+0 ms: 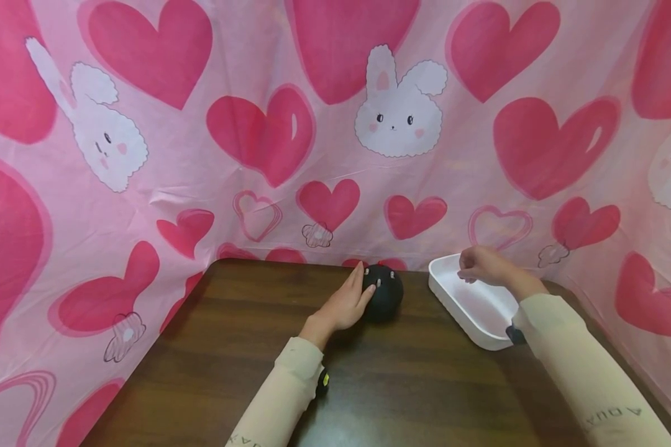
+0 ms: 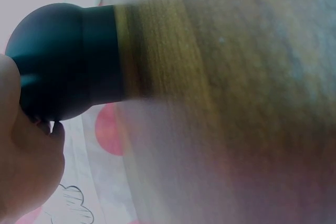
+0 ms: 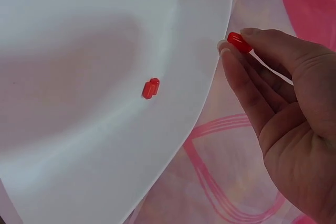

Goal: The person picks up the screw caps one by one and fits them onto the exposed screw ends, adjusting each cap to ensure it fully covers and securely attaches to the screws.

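Note:
A black dome on a cylindrical base [image 1: 384,301] stands near the table's back edge. Small silvery fittings dot its top, with a bit of red at the crown. My left hand [image 1: 343,303] rests against its left side, fingers straight along it and thumb laid across the front. Over the far end of a white tray [image 1: 453,299] is my right hand [image 1: 488,267]. Between thumb and fingertips it pinches a small red translucent gem-like piece [image 3: 240,42], seen in the right wrist view. Similar red pieces [image 3: 149,88] lie together inside the tray.
The dark wood table [image 1: 246,335] carries the dome and, to its right, the tray. Pink cloth [image 1: 335,155] printed with hearts and rabbits hangs behind the table and at both sides, close to its edges.

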A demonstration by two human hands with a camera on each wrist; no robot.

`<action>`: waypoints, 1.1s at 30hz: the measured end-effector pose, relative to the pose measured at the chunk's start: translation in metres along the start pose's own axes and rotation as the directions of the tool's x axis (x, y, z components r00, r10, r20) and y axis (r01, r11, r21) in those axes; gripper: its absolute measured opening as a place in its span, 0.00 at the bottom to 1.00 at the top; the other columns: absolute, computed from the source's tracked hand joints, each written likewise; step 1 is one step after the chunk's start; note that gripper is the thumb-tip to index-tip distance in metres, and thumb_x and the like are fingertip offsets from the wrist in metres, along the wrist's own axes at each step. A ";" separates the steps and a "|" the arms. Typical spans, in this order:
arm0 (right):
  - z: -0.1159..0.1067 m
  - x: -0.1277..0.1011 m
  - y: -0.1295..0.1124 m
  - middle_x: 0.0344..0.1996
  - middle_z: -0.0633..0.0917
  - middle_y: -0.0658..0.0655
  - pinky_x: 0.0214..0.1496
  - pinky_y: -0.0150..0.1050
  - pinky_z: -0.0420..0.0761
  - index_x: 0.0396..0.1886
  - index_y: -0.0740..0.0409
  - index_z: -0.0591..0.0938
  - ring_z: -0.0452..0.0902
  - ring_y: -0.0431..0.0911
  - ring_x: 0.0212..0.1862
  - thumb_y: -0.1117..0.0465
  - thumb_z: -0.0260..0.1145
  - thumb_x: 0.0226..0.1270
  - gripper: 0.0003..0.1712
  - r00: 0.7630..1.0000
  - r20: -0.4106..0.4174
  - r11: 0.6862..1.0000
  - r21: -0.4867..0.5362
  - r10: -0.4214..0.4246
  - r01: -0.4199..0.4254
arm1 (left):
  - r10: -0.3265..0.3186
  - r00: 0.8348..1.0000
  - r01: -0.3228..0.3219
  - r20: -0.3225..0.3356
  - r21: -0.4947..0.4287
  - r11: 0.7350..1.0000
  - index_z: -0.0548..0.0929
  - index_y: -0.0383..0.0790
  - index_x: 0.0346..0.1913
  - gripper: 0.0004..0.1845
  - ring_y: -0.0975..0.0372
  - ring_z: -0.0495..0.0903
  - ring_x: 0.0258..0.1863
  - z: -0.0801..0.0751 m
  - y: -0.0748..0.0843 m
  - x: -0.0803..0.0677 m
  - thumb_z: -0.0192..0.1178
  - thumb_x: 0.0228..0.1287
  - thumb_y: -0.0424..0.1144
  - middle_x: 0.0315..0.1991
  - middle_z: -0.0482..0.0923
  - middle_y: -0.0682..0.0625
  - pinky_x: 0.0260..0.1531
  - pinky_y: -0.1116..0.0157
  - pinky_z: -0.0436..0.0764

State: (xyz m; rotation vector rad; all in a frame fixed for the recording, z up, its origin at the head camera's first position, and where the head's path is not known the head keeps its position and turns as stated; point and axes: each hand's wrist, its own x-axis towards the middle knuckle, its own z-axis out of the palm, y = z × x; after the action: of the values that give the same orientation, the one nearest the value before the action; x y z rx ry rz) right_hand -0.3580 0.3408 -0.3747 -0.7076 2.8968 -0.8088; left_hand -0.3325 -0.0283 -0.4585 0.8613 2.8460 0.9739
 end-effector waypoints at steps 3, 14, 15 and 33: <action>0.000 0.000 -0.005 0.20 0.83 0.54 0.28 0.34 0.82 0.24 0.63 0.78 0.79 0.43 0.24 0.73 0.71 0.61 0.10 0.999 -0.022 0.999 -0.012 -0.033 0.032 | 0.000 1.000 0.000 0.001 0.005 1.000 0.39 0.36 0.83 0.42 0.56 0.44 0.82 0.000 0.000 0.000 0.37 0.82 0.59 0.84 0.38 0.45 0.78 0.58 0.50; 0.003 0.000 -0.012 0.22 0.83 0.54 0.29 0.34 0.80 0.33 0.67 0.82 0.80 0.45 0.25 0.74 0.70 0.61 0.04 0.993 -0.092 0.997 -0.035 -0.070 0.067 | -0.004 1.000 0.004 0.000 -0.006 1.000 0.40 0.36 0.83 0.42 0.55 0.45 0.82 0.001 0.000 -0.002 0.37 0.81 0.60 0.84 0.38 0.46 0.78 0.56 0.51; 0.003 0.000 -0.012 0.22 0.83 0.53 0.29 0.34 0.80 0.33 0.67 0.82 0.79 0.44 0.25 0.74 0.70 0.61 0.04 0.993 -0.097 0.997 -0.038 -0.071 0.068 | -0.003 1.000 0.003 0.000 -0.007 1.000 0.40 0.36 0.83 0.42 0.55 0.45 0.82 0.001 0.000 -0.001 0.37 0.81 0.60 0.84 0.39 0.46 0.78 0.56 0.51; 0.005 0.006 -0.031 0.25 0.86 0.54 0.27 0.33 0.81 0.32 0.63 0.84 0.79 0.42 0.25 0.72 0.72 0.62 0.04 0.969 -0.197 0.988 -0.082 -0.146 0.132 | -0.004 1.000 0.004 0.007 0.002 1.000 0.39 0.36 0.83 0.42 0.56 0.44 0.82 0.000 0.000 0.001 0.37 0.81 0.60 0.84 0.37 0.47 0.78 0.56 0.50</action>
State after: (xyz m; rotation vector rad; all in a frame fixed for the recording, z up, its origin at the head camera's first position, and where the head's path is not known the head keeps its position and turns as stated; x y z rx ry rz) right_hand -0.3498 0.3125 -0.3633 -0.8946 3.0975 -0.8469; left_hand -0.3333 -0.0282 -0.4582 0.8567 2.8424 0.9666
